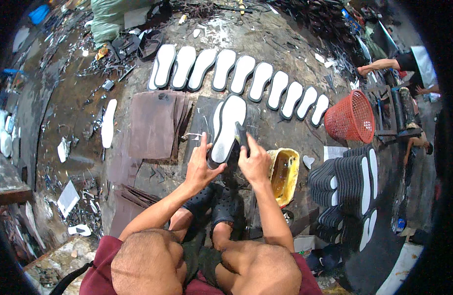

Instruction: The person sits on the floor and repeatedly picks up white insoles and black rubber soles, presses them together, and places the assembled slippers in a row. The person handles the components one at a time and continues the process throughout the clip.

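**Q:** Where does the sole lie with respect to my hands?

**A:** The white shoe sole [226,130] sits on the stained floor [285,129] straight ahead of me, its long axis running away from my body and tipped slightly to the right at the far end. Its near end lies between my two hands, so both reach it equally.

**Q:** And how are the hands set?

**A:** My left hand [201,164] is half open, fingers spread, with thumb and fingertips touching the sole's near left edge. My right hand [255,162] is curled closed around a dark brush [241,133], whose tip rests against the sole's right edge.

**Q:** What surrounds the work?

**A:** A yellow glue tub [284,174] stands just beside my right hand. A row of white soles [241,76] curves across the floor beyond, brown sheets [151,125] lie to the left, and a red basket [351,118] and a stack of black soles [347,184] sit to the right.
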### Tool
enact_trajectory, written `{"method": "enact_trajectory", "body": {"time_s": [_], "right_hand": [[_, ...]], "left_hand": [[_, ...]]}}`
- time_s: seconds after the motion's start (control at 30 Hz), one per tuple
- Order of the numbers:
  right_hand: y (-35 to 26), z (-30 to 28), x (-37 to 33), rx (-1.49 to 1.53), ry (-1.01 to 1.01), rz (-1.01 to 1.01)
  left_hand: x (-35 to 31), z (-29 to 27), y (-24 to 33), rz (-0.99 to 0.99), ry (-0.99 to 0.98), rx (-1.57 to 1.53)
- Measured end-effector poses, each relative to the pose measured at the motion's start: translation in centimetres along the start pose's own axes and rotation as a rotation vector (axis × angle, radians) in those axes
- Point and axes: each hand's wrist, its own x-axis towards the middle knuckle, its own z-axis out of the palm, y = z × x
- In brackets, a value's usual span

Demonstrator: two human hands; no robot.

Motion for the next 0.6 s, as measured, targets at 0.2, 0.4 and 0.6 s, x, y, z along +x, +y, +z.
{"method": "enact_trajectory", "body": {"time_s": [0.2,0.4,0.6], "right_hand": [[-0.3,-1.0,2.2,0.004,-0.073,-0.229],[-2.1,-2.2,-3.8,0.027,-0.143,-0.289],[-2.7,-3.0,-5.7,-0.043,-0.127,-0.332]], "left_hand": [[-0.7,0.6,-1.4,0.005,-0.021,-0.087],[-0.3,-2.9,-4.1,-0.026,-0.296,-0.291],[1.1,-4.1,-4.7,-0.31,-0.399,-0.665]]}}
